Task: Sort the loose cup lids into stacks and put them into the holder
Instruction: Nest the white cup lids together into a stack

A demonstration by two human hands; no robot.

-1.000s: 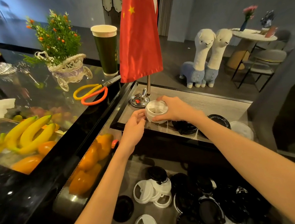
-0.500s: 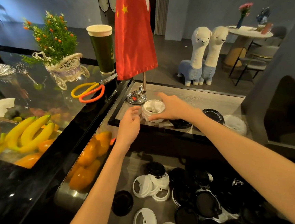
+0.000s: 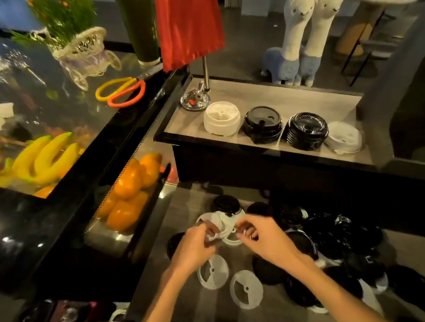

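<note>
I had both hands down on the lower counter (image 3: pixel 183 315) among the loose white lids (image 3: pixel 226 226). My left hand (image 3: pixel 192 250) and right hand (image 3: pixel 263 241) had their fingers curled at the edges of those lids; blur kept me from telling how firm either grip was. Black lids (image 3: pixel 342 242) crowded the right side. Two white lids (image 3: pixel 212 272) lay flat just below my wrists. Up on the holder (image 3: pixel 292 151) sat a white stack (image 3: pixel 222 119), two black stacks (image 3: pixel 262 124) and a white lid by its right edge.
</note>
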